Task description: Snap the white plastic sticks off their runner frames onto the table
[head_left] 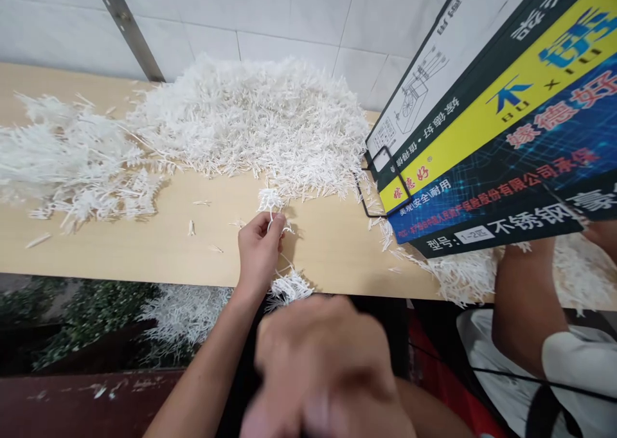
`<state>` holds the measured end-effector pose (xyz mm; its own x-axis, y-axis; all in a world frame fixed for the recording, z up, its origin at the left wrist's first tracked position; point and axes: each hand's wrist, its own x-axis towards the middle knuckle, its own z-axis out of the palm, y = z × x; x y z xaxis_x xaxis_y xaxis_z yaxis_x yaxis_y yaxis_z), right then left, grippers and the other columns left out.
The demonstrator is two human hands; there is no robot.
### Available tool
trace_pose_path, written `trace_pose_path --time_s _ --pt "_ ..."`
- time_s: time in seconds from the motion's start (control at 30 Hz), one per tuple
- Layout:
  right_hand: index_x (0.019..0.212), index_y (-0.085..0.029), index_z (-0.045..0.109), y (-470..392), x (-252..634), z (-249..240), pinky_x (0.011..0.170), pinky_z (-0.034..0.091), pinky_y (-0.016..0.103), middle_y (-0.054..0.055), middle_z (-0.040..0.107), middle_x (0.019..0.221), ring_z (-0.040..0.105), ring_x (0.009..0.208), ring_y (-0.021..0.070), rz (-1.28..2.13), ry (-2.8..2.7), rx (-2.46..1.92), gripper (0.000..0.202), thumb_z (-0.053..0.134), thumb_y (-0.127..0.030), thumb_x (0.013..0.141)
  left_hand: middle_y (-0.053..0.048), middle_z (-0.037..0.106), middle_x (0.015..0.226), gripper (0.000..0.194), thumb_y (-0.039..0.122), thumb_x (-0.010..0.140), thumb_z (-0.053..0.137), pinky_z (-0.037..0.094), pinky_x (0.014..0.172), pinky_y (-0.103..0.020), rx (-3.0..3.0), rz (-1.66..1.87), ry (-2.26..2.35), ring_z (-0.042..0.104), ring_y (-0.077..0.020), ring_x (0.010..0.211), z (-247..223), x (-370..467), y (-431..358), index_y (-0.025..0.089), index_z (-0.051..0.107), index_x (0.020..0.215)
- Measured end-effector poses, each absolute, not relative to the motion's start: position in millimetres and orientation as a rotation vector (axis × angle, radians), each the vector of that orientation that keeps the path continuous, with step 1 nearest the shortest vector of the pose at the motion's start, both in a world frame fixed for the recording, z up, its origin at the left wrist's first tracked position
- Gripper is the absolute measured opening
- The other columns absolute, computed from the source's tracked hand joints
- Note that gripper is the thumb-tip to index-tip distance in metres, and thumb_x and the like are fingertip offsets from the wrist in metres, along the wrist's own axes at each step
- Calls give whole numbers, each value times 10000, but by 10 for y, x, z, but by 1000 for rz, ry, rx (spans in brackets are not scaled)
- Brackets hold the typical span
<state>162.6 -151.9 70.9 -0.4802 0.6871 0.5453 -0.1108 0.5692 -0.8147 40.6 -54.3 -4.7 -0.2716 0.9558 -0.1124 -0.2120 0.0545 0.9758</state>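
My left hand (pixel 260 248) is just above the front part of the table, its thumb and fingers pinched on a small white plastic sprig piece (pixel 270 200) with branching tips. More thin white strands run down from these fingers to a white sprig cluster (pixel 290 288) at the table's front edge. Close to the camera, my right hand (pixel 328 361) is blurred and looks curled into a fist. What it may hold is hidden. Behind my left hand lies a large pile of white plastic sprigs (pixel 260 116).
A looser heap of sprigs (pixel 72 155) is on the left of the wooden table (pixel 120 251). A large printed box (pixel 482 142) stands at the right in a black wire frame (pixel 369 200). Beyond it is another person's arm (pixel 525 290). Green foliage (pixel 106 316) sits below the edge.
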Motion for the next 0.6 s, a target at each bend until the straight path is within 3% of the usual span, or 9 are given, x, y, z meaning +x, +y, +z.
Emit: trace_pose_path --time_s 0.07,0.1,0.17,0.23,0.3,0.37,0.47,0.6 --pt "1098 -231 722 -1169 1650 593 587 493 281 -8 635 692 585 576 139 859 -1687 -623 332 394 -285 1084 60 447 557 359 437 840 764 301 443 -186 842 1443 1275 406 -72 482 -17 407 -553 188 566 673" --pt "1043 -212 730 -968 1680 527 631 502 290 18 680 774 611 643 147 718 -1658 -776 278 456 -259 1058 61 447 549 364 444 844 760 304 441 -186 844 1446 1262 405 -71 475 -8 406 -555 187 565 674" --pt "1081 -196 736 -571 1755 384 718 512 314 65 727 930 642 786 184 567 -1740 -1018 185 603 -292 994 61 455 544 363 461 848 758 313 438 -188 849 1452 1245 407 -73 464 -9 403 -554 185 583 691" --pt "1149 -217 741 -250 1818 247 753 507 312 72 750 1020 661 872 207 704 -1904 -1083 257 695 -378 955 62 450 532 370 484 848 759 315 436 -191 854 1462 1243 405 -75 457 -31 397 -544 183 598 703" --pt "1107 -233 766 -52 1850 137 707 481 290 45 760 943 656 813 197 904 -2045 -1029 272 692 -450 961 62 446 525 382 507 857 746 316 440 -195 858 1466 1247 406 -79 459 -60 390 -530 180 610 714" --pt "913 -206 777 29 1857 62 643 442 271 24 722 767 620 695 171 1053 -2045 -967 329 654 -504 981 61 446 532 387 523 874 723 304 445 -197 874 1444 1262 396 -80 467 -84 384 -517 179 618 732" --pt "626 -178 665 30 1868 0 576 392 265 8 602 569 547 575 143 1153 -1910 -971 508 645 -546 976 58 454 562 363 515 895 693 281 461 -202 963 1384 1294 375 -81 491 -97 377 -510 182 632 764" --pt "661 -183 655 68 1917 -64 490 357 264 14 593 567 479 495 127 1178 -1522 -1056 461 678 -553 935 61 420 583 348 499 904 678 247 491 -211 1084 1342 1357 343 -87 530 -103 363 -533 189 620 757"
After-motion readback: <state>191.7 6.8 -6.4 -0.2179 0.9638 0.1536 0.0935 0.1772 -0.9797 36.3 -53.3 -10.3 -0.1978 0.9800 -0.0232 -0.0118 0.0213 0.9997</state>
